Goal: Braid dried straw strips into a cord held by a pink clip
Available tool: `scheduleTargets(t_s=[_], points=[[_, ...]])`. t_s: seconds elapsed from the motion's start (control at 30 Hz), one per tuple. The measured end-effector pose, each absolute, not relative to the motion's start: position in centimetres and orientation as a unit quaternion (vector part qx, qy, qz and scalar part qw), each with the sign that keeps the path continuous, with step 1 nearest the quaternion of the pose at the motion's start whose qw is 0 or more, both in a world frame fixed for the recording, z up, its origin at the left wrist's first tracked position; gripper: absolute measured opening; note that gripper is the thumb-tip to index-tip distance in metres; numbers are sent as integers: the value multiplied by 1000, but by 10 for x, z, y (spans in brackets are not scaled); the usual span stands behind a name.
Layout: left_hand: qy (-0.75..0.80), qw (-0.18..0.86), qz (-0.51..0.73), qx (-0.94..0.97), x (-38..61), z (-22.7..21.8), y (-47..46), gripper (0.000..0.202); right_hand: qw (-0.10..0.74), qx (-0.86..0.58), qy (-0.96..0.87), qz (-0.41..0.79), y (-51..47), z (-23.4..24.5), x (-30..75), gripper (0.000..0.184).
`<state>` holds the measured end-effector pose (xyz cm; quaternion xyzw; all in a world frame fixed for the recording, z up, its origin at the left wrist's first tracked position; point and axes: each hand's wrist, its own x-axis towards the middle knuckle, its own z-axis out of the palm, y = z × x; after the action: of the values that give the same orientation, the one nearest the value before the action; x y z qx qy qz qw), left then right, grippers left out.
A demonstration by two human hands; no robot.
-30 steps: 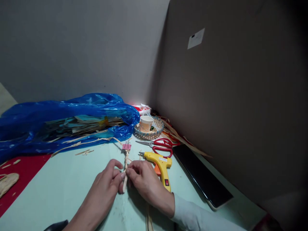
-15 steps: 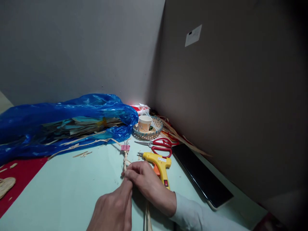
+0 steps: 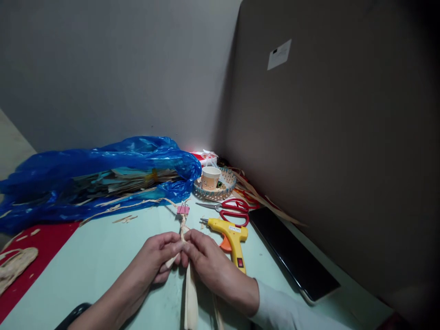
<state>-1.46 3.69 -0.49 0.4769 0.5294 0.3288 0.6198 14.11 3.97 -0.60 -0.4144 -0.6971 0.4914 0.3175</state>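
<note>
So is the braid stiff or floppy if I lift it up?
Probably floppy: the braid is slim and its strands already bend around each other. It's likely light too, since the pale strip below the hands looks flat and thin. The pink clip on it might make that part droop.
</note>
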Motion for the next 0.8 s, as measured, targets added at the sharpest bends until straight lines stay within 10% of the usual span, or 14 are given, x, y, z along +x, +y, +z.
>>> scheduleTargets(t_s=[0.4, 0.8], points=[[584, 502, 325, 548, -14, -4, 39, 28, 157, -508, -837, 129, 20, 16, 149, 19], [538, 609, 348, 467, -9, -13, 29, 39, 147, -442, -884, 41, 6, 2, 139, 8]])
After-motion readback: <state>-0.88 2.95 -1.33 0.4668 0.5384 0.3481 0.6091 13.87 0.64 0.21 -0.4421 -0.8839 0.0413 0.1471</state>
